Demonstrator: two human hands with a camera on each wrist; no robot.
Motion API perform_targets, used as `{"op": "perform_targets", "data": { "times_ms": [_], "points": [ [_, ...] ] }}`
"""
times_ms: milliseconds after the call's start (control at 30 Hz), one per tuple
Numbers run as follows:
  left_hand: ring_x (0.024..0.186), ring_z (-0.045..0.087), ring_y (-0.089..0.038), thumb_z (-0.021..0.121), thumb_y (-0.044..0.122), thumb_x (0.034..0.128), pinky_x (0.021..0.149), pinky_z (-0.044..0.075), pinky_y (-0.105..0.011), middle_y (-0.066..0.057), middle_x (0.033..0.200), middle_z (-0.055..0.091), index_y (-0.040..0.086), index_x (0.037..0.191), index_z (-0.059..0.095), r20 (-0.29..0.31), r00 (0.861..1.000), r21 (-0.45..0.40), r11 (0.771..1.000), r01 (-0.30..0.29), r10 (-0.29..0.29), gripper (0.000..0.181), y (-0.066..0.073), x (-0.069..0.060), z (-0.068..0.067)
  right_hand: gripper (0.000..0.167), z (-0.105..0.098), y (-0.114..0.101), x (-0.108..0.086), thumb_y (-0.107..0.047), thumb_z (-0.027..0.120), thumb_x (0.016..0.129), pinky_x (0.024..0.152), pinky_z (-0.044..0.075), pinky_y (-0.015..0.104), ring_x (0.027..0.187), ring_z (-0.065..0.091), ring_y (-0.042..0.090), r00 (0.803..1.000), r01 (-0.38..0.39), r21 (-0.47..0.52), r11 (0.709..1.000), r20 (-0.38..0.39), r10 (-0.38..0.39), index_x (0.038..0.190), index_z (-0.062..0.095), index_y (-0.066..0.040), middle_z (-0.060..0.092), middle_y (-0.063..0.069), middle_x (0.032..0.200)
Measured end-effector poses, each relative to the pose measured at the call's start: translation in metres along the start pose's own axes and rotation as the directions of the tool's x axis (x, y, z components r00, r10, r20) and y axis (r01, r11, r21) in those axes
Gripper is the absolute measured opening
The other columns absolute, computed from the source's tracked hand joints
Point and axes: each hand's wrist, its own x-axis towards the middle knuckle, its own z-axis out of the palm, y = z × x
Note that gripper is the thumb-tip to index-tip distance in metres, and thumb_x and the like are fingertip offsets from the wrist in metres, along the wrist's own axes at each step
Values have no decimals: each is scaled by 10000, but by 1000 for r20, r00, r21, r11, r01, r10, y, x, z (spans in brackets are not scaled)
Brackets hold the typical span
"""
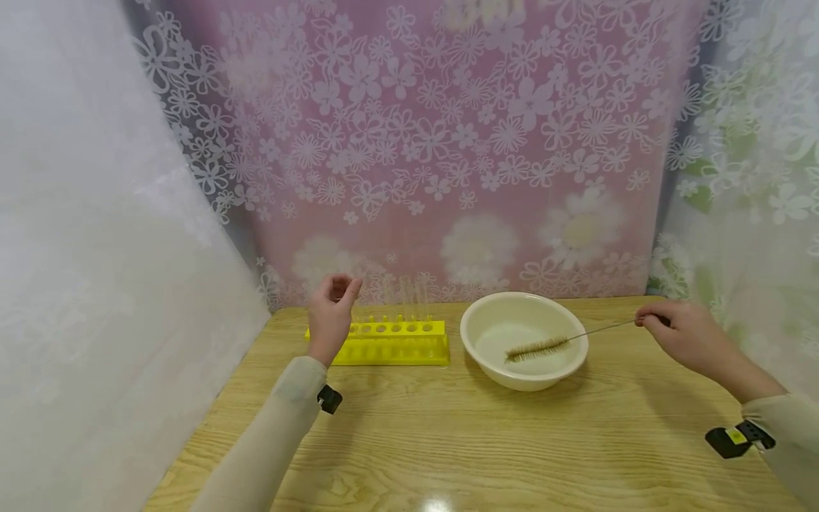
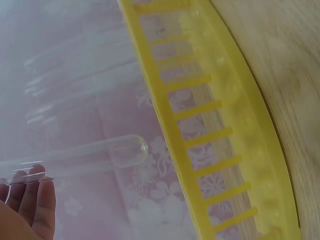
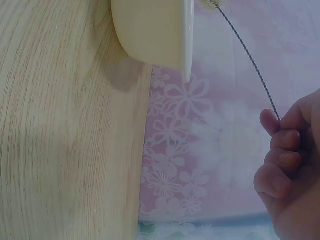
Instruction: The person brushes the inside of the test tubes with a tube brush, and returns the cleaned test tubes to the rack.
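Observation:
My left hand (image 1: 330, 320) is raised in front of the left end of a yellow test tube rack (image 1: 390, 353). In the left wrist view, its fingers hold a clear test tube (image 2: 102, 156), the rounded end pointing at the rack's upper bar and apart from it. My right hand (image 1: 687, 340), off to the right, pinches the twisted wire handle (image 3: 250, 57) of a test tube brush (image 1: 537, 349) between thumb and fingers. The brush's tan bristles hang over the white basin (image 1: 495, 372); whether they touch its inside I cannot tell.
Several clear test tubes (image 1: 406, 299) stand in the right part of the rack. Rack and basin sit side by side near the back of the wooden table (image 1: 448, 434). A pink flowered curtain (image 1: 435, 156) hangs behind, with pale sheets at both sides.

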Motion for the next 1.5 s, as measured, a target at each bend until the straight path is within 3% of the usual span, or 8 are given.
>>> {"op": "perform_targets", "data": {
  "times_ms": [133,300,600,833,1100,1500],
  "points": [
    [875,648,-170,638,495,961,819,534,-366,-28,1008,661,154,1091,644,-25,999,12,999,34,-34,364,-5,7,-9,285,0,-1,0,-137,455,1067,466,305,283,482,352,72,1000,-2,-6,1000,0,2,1087,701,4,723,222,1020],
    [888,648,-222,656,452,966,812,530,-391,-46,1001,669,140,1070,655,-71,997,46,998,43,-40,328,-12,14,-17,282,1,-1,1,-136,462,1065,475,317,279,504,394,59,1000,-2,-14,1000,5,2,1094,700,12,723,223,1024],
    [889,652,-194,661,415,972,819,536,-401,-43,1021,675,139,1064,662,-149,987,127,988,82,-62,292,-30,22,-23,297,3,2,-1,-131,452,1066,468,313,282,479,370,71,1000,-7,5,1000,12,7,1116,692,37,717,239,1036],
    [908,661,-230,662,384,978,847,541,-428,-62,1025,676,132,1039,662,-135,986,146,982,116,-96,259,-43,21,-25,301,2,3,0,-136,450,1070,472,310,283,484,370,73,1000,-5,10,1000,14,5,1126,687,40,717,244,1041],
    [896,649,-224,647,469,964,801,533,-407,-60,985,654,132,1024,648,-82,979,169,965,199,-188,342,-60,11,-26,299,2,4,-1,-136,448,1070,458,305,288,452,340,80,1000,-12,7,1000,16,12,1123,688,34,717,249,1043],
    [817,632,-212,642,488,960,698,521,-363,-57,934,672,134,986,660,-49,977,247,945,215,-209,356,-77,1,-26,306,2,3,-1,-147,442,1075,451,308,288,422,311,81,1000,-6,0,1000,22,6,1126,686,30,719,244,1034]
  ]
}}
